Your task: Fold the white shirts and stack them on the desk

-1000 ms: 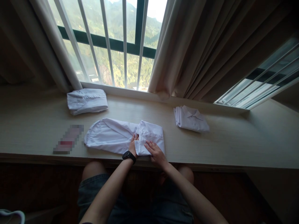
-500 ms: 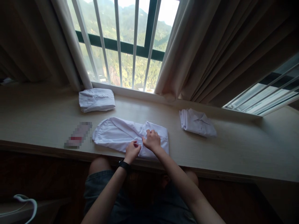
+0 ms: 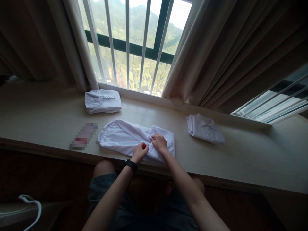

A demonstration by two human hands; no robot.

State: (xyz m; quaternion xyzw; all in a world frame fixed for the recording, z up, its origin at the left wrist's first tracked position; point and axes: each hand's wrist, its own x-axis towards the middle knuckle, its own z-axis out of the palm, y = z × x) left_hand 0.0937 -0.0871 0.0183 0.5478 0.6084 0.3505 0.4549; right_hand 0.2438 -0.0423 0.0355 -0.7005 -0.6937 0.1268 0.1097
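Both hands, left (image 3: 140,151) and right (image 3: 159,142), pinch the white shirt (image 3: 120,137) on the worktop (image 3: 240,157), between two folded shirts (image 3: 103,101) (image 3: 204,129)

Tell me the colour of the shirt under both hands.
White, plain; the shirt shows best in the head view.

A pixelated patch (image 3: 83,136) hides something lying on the sill (image 3: 36,118).
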